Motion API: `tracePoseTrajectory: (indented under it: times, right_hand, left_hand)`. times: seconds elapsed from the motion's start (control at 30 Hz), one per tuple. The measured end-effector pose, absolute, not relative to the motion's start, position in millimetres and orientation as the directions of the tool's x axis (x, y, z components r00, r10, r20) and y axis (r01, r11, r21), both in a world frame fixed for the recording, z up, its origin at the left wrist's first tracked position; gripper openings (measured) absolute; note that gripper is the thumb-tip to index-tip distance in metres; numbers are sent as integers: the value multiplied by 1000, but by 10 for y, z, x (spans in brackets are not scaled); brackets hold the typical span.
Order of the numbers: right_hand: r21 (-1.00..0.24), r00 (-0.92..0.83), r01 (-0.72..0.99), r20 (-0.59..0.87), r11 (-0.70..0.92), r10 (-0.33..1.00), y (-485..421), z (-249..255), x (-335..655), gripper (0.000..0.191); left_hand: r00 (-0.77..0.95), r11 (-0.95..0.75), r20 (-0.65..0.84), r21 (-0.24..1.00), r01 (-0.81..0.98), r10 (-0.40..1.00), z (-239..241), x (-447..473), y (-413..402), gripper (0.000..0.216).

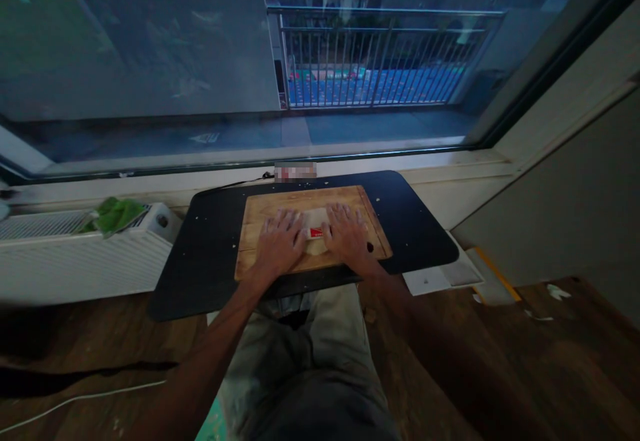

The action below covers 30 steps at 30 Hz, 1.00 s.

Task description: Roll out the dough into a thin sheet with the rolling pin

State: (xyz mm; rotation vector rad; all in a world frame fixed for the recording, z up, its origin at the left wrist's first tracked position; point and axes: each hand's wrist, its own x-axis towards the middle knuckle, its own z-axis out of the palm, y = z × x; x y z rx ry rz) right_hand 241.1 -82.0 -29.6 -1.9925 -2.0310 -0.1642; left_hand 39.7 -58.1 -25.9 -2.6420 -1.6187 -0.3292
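A pale, flat lump that looks like dough [314, 217] lies on a wooden cutting board [260, 211], with a small red and white label or object [316, 232] on it between my hands. My left hand [279, 241] lies flat on the lump's left side, fingers spread. My right hand [347, 233] presses flat on its right side. Both palms face down and nothing is gripped. The board rests on a low black table [210, 254].
A white radiator [75, 261] with a green cloth [116, 214] on top stands at the left. A large window with a railing outside runs behind the table. White sheets [435, 277] lie on the wooden floor at the right. A white cable [80, 397] crosses the floor at the lower left.
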Motion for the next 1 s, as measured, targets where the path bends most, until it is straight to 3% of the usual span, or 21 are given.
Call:
tracePoseTrajectory:
  times: [0.23, 0.57, 1.0]
  right_hand:
    - [-119, -10, 992, 322, 51, 947, -988, -332, 2389, 57]
    - [-64, -96, 990, 346, 125, 933, -449, -326, 2501, 57]
    - [-110, -30, 993, 195, 53, 980, 270, -257, 2544, 64]
  left_hand:
    - [431, -458, 197, 116, 882, 881, -264, 358, -787, 56]
    - [383, -411, 201, 125, 903, 902, -218, 494, -260, 59]
    - [381, -405, 178, 127, 905, 907, -288, 538, 460, 64]
